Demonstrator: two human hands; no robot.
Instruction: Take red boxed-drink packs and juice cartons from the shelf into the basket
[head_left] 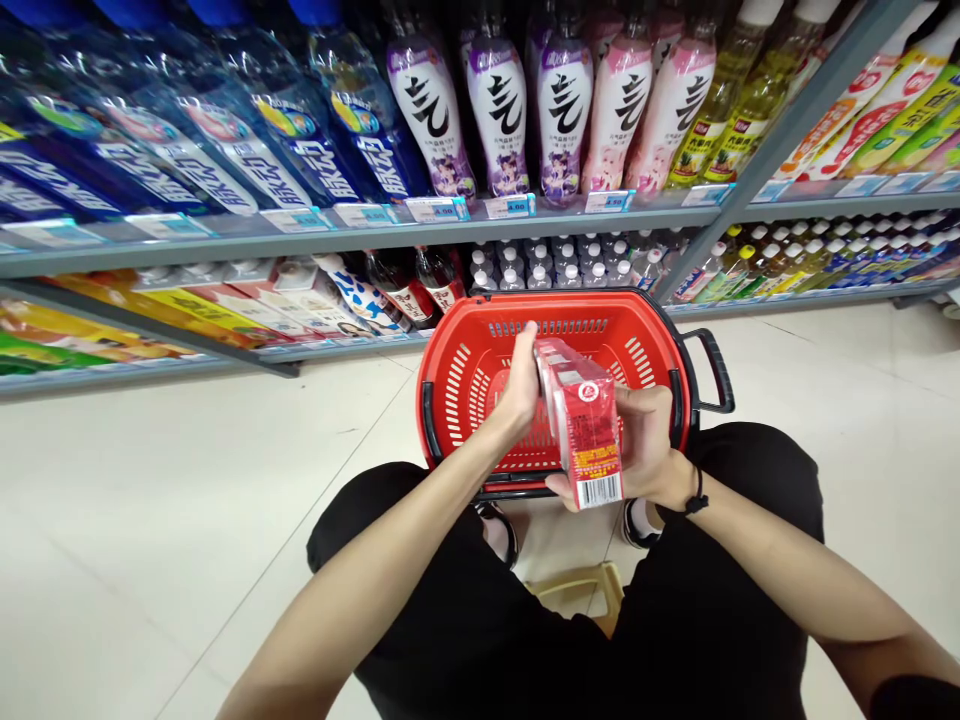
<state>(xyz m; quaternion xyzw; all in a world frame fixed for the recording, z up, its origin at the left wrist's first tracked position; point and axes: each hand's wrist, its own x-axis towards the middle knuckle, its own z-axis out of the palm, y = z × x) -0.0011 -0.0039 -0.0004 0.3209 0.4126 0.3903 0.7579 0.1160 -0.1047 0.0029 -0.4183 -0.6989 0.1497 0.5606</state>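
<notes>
A plastic-wrapped pack of red drink cartons [592, 430] is tilted over a red shopping basket [555, 305], its barcode end toward me. My right hand [646, 435] grips it from the right and below, with fingertips showing under its near left corner. Along the pack's left side lies my left hand [523, 380], pressed against it and seen edge-on; most of its fingers are hidden. The basket stands on the floor in front of my knees, and its slotted inside shows around the cartons.
A grey shelf [360, 235] with price tags runs across the front. It bears blue-capped bottles [360, 120], purple and white bottles [499, 120] and pink bottles [619, 110]. Small bottles [555, 262] stand on the level below. The basket's black handle [712, 370] sticks out right. Beneath me is a yellowish stool [581, 580].
</notes>
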